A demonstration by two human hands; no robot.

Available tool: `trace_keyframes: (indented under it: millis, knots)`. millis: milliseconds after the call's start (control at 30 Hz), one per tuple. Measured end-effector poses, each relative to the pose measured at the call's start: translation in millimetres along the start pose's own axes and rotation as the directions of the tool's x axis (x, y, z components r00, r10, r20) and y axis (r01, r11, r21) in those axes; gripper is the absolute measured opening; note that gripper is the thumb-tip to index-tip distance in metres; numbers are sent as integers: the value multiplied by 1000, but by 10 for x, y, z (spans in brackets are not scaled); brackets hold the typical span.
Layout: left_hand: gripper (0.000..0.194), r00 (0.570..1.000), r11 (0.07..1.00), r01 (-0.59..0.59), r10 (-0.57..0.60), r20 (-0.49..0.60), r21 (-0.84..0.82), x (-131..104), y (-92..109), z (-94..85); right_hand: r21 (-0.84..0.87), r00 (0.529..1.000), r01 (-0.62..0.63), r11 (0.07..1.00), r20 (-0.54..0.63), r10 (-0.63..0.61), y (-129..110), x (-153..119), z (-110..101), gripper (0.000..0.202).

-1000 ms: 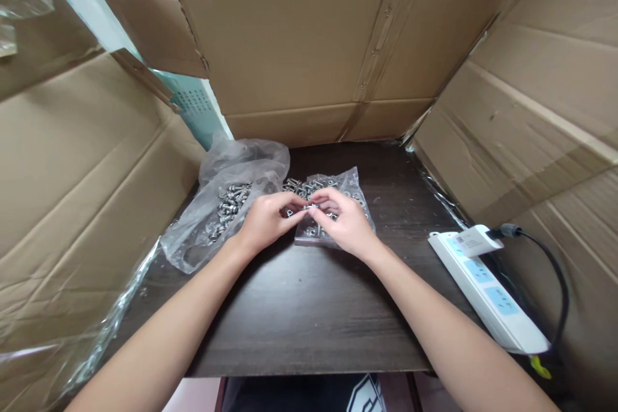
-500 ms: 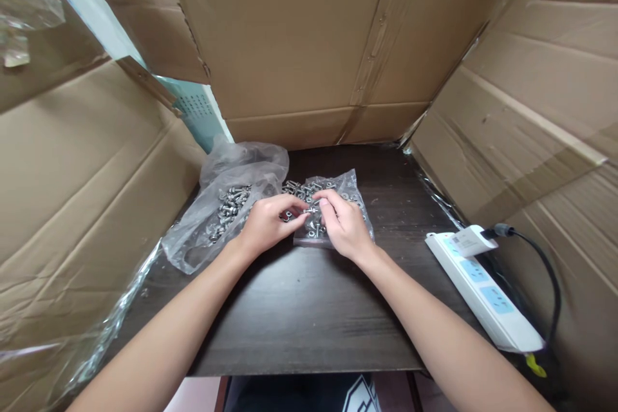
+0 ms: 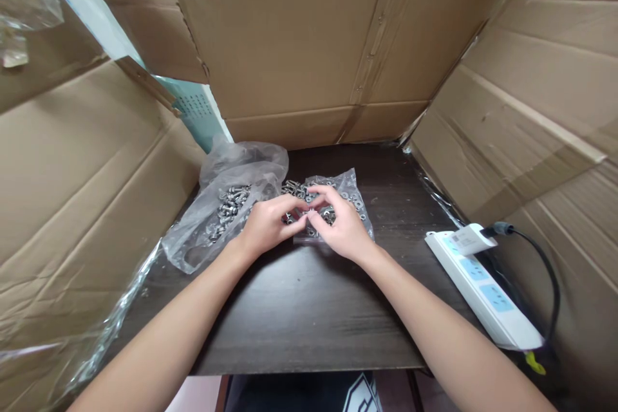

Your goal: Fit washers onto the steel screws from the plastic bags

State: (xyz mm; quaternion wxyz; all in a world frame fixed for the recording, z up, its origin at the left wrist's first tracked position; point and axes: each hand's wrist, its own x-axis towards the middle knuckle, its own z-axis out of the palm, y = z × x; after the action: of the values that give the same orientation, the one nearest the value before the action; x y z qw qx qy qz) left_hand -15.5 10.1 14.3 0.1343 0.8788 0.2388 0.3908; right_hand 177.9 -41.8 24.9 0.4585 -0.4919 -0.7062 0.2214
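Note:
My left hand is closed, with thumb and fingertips pinching a small metal bolt. Most of the bolt is hidden by the fingers. My right hand meets it from the other side, thumb and curled fingers at the bolt's end. Below both hands lies a flat clear plastic bag bearing loose nuts, washers and bolts. Left of my left hand, a larger crumpled plastic bag holds a heap of bolts. More bolts lie just behind my fingers, between the bags.
The dark wooden table has cardboard walls behind, left and right. A white power strip with a plugged-in adapter and black cable lies along the right side.
My right hand has shifted slightly left, its thumb and fingertips closing in on the bolt, which is now more covered. My left hand has hardly moved.

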Motion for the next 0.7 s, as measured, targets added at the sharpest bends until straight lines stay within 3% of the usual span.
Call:
trace_keyframes:
  millis: [100, 233, 367, 500, 633, 700]
  knots:
    - [7, 1000, 1000, -3, 3, 1, 11, -3, 10, 5, -46, 999, -37, 998, -20, 36, 7, 6, -5, 23]
    - [9, 1000, 1000, -6, 7, -23, 21, -5, 14, 11, 7, 999, 32, 999, 13, -32, 14, -2, -5, 40]
    - [10, 1000, 1000, 3, -3, -27, 8, -4, 18, 19, -41, 997, -73, 996, 9, 74, 4, -10, -9, 27]
    - [7, 999, 1000, 20, -20, -37, -3, -5, 18, 26, 27, 1000, -6, 1000, 8, 5, -4, -4, -6, 39]
    - [7, 999, 999, 38, -38, -31, -2, -5, 16, 31, -18, 996, -85, 996, 29, 85, 8, -1, 0, 25]
    - [7, 998, 999, 46, -46, -31, -1, -3, 18, 31, -7, 998, -64, 998, 17, 64, 15, -2, 1, 27]
